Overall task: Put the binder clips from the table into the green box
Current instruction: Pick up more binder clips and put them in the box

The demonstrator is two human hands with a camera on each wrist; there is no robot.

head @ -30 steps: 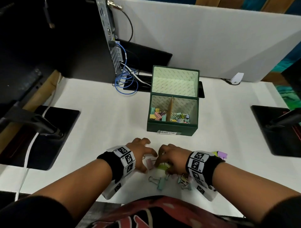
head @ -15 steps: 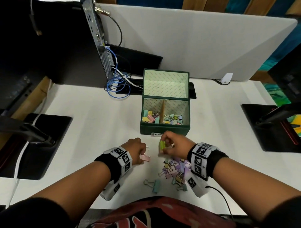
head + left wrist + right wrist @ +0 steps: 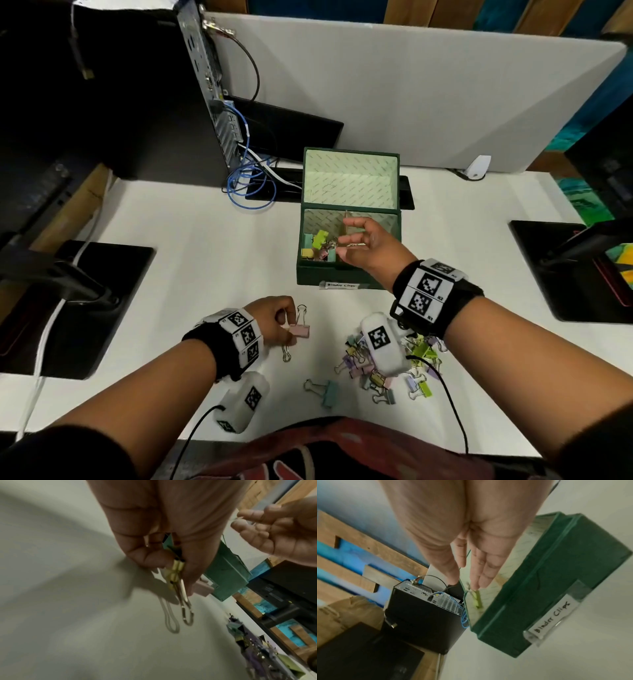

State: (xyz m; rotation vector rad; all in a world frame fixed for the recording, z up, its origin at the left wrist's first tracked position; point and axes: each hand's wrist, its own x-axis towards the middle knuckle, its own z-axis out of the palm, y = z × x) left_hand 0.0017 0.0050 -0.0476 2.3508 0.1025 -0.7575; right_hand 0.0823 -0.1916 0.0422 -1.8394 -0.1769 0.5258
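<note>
The green box [image 3: 329, 274] stands open mid-table, with several coloured clips in its left compartment. My right hand [image 3: 346, 238] hovers over it with fingers spread and nothing in them. A light green binder clip [image 3: 320, 238] lies just below those fingers inside the box; the right wrist view shows the same green clip [image 3: 476, 599] under my straight right hand [image 3: 465, 585] and the green box [image 3: 565, 568]. My left hand [image 3: 289, 323] pinches a pink binder clip [image 3: 300, 331] just above the table. A pile of binder clips [image 3: 359, 363] and a lone teal clip [image 3: 329, 392] lie near the front edge.
A black computer tower [image 3: 154, 96] with a blue cable [image 3: 246, 198] stands at the back left. Black monitor bases sit at left [image 3: 102, 291] and right [image 3: 565, 274]. A white divider panel [image 3: 428, 96] closes the back. A label [image 3: 553, 616] reads "Binder Clips".
My right hand carried the green clip from the box's front to above the box and let it go. My left hand still holds the pink clip in much the same place.
</note>
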